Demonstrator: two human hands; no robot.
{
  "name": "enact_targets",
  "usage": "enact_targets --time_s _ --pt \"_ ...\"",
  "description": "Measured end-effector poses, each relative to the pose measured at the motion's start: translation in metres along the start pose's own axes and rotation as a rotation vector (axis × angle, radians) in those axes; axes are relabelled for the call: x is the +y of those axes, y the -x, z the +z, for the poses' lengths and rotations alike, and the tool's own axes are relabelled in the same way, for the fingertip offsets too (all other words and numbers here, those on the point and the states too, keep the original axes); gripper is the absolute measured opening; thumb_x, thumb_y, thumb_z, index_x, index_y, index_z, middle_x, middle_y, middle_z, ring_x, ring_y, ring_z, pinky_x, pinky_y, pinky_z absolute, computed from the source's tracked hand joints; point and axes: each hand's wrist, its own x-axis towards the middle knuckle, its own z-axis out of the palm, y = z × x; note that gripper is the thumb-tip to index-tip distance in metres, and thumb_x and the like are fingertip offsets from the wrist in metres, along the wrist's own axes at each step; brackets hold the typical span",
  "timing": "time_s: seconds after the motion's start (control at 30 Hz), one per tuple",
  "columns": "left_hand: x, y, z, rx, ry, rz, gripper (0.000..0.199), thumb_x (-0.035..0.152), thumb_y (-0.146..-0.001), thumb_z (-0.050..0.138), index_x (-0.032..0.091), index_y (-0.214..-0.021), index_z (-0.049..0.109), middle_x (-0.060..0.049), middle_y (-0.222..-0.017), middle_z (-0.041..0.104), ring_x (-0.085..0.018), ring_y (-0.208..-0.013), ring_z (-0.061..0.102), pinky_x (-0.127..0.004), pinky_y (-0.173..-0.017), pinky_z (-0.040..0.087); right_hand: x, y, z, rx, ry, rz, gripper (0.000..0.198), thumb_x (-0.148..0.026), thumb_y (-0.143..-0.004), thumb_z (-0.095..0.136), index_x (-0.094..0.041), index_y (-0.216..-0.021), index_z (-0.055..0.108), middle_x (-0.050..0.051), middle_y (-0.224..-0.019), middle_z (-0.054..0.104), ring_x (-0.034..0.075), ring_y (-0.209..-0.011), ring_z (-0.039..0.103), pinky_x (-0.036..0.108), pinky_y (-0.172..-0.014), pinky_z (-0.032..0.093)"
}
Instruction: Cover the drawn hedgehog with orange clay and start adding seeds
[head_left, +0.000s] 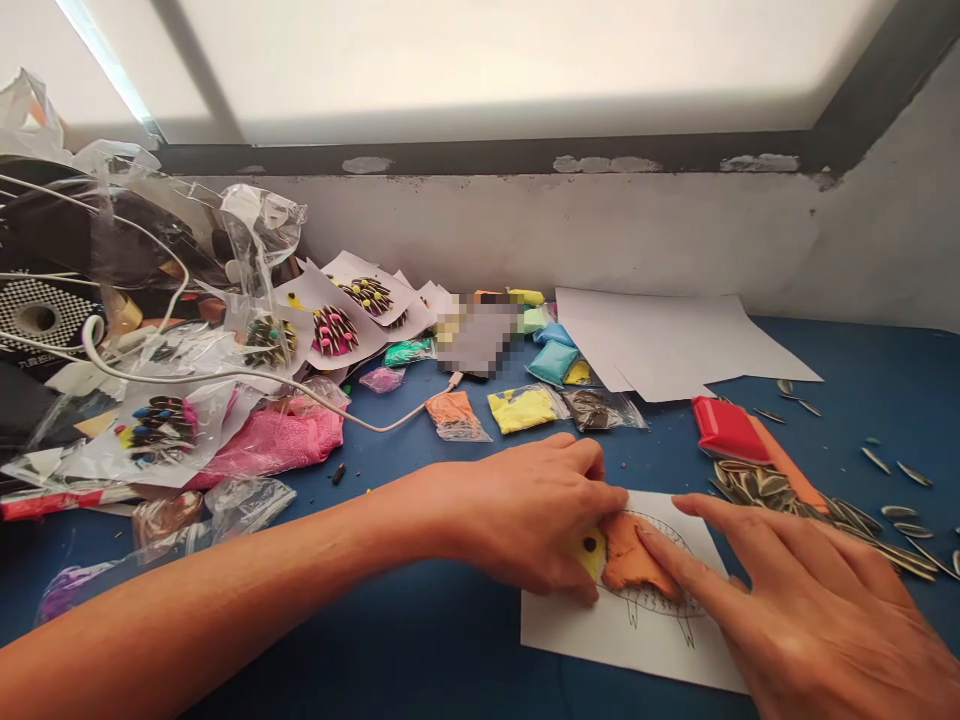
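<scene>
Clay in a flat, ragged-edged orange patch (pixel 628 562) lies between my two hands, on a white sheet of paper (pixel 570 632) placed toward the near side of the blue tabletop (pixel 405 655). The patch's long axis slants from the sheet's far side toward its near right corner, covering part of a line-drawn animal body (pixel 669 528) whose two legs (pixel 685 630) point at the sheet's near edge. A small yellow head piece with a black dot (pixel 591 545) sits at the patch's left end.

My left hand (pixel 536 510) comes in from that end, its fingers bent and thumb apart from forefinger, straddling the yellow piece. The forefinger is at the patch's far left corner, touching or just beside it; I cannot tell which, nor whether the curled fingers grip anything.

My right hand (pixel 806 585) is spread wide from the right, holding nothing that I can see. One fingertip rests on the orange patch, so this hand plainly touches it; another stretches past the sheet's far edge. Beyond it, toward the tabletop's right side, lie striped seeds (pixel 757 486) and a glossy red packet (pixel 727 430).
</scene>
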Motion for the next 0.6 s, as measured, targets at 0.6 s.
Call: enact_targets --time_s 0.6 --pt "0.000 0.001 0.001 -0.005 0.004 0.028 0.037 0.033 -0.085 0.070 0.021 -0.120 0.061 -0.005 -0.103 0.045 -0.021 -0.099 0.048 -0.027 -0.085 0.040 0.011 0.010 -0.001 0.035 -0.053 0.036 0.064 -0.003 -0.071 0.045 -0.029 -0.129 0.059 0.013 -0.121 0.061 0.033 -0.105 0.058 0.047 -0.080 0.044"
